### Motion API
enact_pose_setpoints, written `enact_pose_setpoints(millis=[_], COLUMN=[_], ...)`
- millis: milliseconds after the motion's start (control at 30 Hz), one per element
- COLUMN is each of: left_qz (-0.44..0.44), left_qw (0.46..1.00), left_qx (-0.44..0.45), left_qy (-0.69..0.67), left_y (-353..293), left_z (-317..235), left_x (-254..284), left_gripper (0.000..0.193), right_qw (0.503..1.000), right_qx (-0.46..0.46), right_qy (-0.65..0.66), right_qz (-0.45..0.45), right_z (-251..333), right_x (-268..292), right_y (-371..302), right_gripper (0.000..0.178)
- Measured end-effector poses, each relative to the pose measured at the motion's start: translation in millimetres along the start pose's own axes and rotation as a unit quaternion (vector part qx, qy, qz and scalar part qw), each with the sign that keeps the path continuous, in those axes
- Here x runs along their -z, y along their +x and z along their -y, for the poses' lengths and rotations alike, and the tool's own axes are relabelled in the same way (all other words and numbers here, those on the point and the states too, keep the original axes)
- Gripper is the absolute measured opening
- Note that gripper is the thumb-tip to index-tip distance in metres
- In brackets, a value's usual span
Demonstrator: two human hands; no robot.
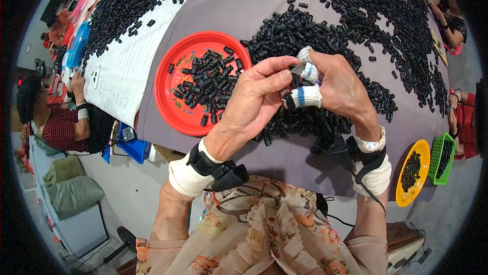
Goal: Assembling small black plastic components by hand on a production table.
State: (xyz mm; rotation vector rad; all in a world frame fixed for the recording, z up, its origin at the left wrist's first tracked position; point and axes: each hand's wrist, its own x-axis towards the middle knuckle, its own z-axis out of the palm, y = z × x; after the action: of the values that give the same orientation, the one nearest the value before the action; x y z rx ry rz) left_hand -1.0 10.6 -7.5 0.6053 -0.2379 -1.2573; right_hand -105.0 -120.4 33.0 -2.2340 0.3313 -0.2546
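Left hand (246, 97) pinches a small black part (292, 66) between thumb and forefinger, above the near edge of a black pile (282, 33) on the grey table (218, 13). Right hand (341, 82), white wraps on its fingers, grips a small blade (299, 68) close against the part; red tray (163, 99) of similar pieces sits just left of the pile.

Table (223, 8): parts pile (284, 33), centre | left of pile: tray (162, 84), parts (203, 79) inside | far right: plate (404, 196), basket (442, 176) beside, both holding parts
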Motion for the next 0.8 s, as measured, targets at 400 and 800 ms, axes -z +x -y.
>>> enact_pose_setpoints(millis=[400, 800], left_qz=[0.002, 0.0], left_qw=[1.0, 1.0], left_qx=[-0.024, 0.001], left_qy=[0.02, 0.006], left_y=[1.1, 0.5], left_z=[-2.4, -2.7], left_x=[-0.9, 2.7], left_gripper=[0.021, 0.018], right_qw=[1.0, 0.992], right_qx=[0.029, 0.063], right_qy=[0.002, 0.063], right_qz=[0.005, -0.085], right_z=[-0.6, 7.6], right_x=[-2.3, -4.4], right_y=[0.2, -5.9], right_gripper=[0.037, 0.035])
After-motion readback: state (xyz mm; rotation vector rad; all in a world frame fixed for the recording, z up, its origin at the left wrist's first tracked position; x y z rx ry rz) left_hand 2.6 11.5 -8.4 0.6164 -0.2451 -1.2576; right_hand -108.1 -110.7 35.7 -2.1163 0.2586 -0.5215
